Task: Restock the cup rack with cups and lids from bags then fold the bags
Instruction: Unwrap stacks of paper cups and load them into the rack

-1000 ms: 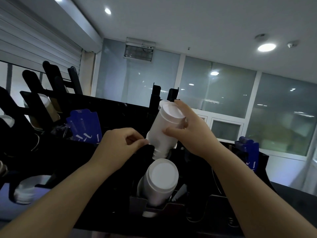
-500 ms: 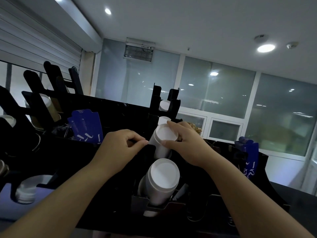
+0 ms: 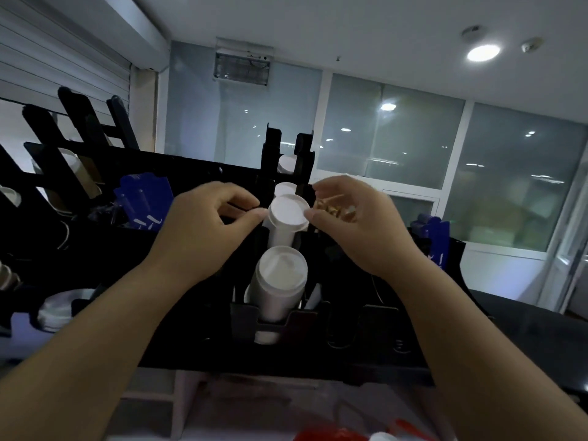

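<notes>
I am seating the white stack of paper cups (image 3: 287, 218) in the black cup rack (image 3: 366, 281) slot at twelve o'clock, left grip (image 3: 203, 237) and right grip (image 3: 356, 230) pinching its top rim lightly; next I likely press it down and let go.

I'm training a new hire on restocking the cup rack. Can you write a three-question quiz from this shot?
1. True or false: the white cup stack between the hands sits in a slot of the black rack.
2. Which hand's fingertips touch that stack's rim? A) only the left hand B) only the right hand C) both
3. Fill in: the nearer white stack sits ____ the one being handled, in the same column.

Key: 1 true; 2 C; 3 below, closer to the camera.
</notes>
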Motion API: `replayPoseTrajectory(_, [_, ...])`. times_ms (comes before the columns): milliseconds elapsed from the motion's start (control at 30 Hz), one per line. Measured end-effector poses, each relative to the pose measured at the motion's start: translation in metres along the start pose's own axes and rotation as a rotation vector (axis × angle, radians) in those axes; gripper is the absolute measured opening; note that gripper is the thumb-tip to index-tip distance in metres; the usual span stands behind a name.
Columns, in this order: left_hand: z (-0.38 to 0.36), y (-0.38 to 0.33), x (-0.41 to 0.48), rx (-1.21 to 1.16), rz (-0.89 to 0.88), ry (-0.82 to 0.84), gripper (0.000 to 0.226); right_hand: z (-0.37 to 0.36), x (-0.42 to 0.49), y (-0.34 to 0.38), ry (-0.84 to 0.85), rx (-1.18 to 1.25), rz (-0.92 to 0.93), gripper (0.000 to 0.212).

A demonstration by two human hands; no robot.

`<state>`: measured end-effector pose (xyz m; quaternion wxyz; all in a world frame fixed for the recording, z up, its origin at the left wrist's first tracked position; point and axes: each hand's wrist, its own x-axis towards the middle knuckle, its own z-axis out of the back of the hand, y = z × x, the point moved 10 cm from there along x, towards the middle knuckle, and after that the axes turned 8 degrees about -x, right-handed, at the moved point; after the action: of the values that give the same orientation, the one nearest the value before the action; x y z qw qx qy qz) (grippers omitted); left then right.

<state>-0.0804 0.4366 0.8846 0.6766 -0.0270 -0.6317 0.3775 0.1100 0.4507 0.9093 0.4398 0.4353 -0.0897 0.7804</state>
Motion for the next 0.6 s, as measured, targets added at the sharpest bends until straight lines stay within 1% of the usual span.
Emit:
replayPoseTrajectory(100, [0.0, -0.035, -0.015, -0.056, -0.081, 0.005, 0.007, 0.024, -0.03, 0.003, -0.053, 0.051, 0.011, 0.025])
replayPoseTrajectory(167, [-0.005, -0.055, -0.029, -0.08, -0.139, 0.022, 0.007, 0.033, -0.054, -0.001, -0.057, 0.055, 0.003, 0.022])
replayPoseTrajectory(267, [-0.023, -0.074, -0.056, -0.125, -0.192, 0.089, 0.013, 0.035, -0.092, -0.013, -0.024, 0.036, -0.024, 0.022])
replayPoseTrajectory(333, [-0.04, -0.077, -0.077, -0.165, -0.19, 0.143, 0.018, 0.03, -0.118, -0.026, 0.02, 0.028, -0.056, 0.021])
replayPoseTrajectory(400, [-0.062, -0.07, -0.101, -0.2, -0.145, 0.211, 0.021, 0.023, -0.146, -0.042, 0.077, 0.028, -0.103, 0.019])
replayPoseTrajectory(467, [-0.088, -0.056, -0.127, -0.216, -0.061, 0.28, 0.022, 0.013, -0.176, -0.062, 0.143, 0.025, -0.173, 0.021])
replayPoseTrajectory(533, [-0.115, -0.037, -0.157, -0.22, 0.046, 0.346, 0.018, 0.002, -0.208, -0.086, 0.212, 0.01, -0.262, 0.026])
replayPoseTrajectory(600, [-0.142, -0.017, -0.189, -0.225, 0.151, 0.403, 0.01, -0.008, -0.239, -0.109, 0.258, -0.064, -0.334, 0.029])
